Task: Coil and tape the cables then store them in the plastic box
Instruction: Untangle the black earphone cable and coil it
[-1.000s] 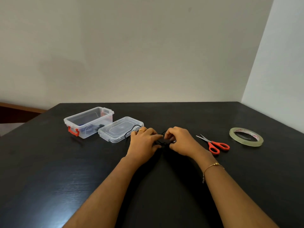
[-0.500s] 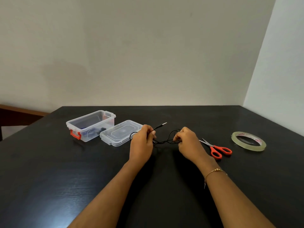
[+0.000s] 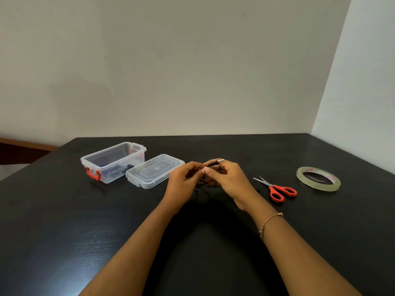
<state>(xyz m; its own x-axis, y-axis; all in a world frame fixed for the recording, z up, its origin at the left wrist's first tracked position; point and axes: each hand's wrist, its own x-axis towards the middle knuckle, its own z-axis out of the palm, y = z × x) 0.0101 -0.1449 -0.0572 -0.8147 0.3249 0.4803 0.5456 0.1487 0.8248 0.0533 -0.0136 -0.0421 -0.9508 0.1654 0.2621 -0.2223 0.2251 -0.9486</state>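
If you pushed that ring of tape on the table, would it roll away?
Probably not. The tape roll lies flat on its side on the table, so a push would likely make it slide rather than roll. It looks thin and hollow, so it is probably light. Stood on its edge, it could well roll.

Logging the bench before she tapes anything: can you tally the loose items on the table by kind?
Clear plastic box: 1
Box lid, lying beside the box: 1
Black cable, held in both hands: 1
Red-handled scissors: 1
Roll of clear tape: 1
Total: 5, not counting what already lies inside the box, which is too unclear to count.
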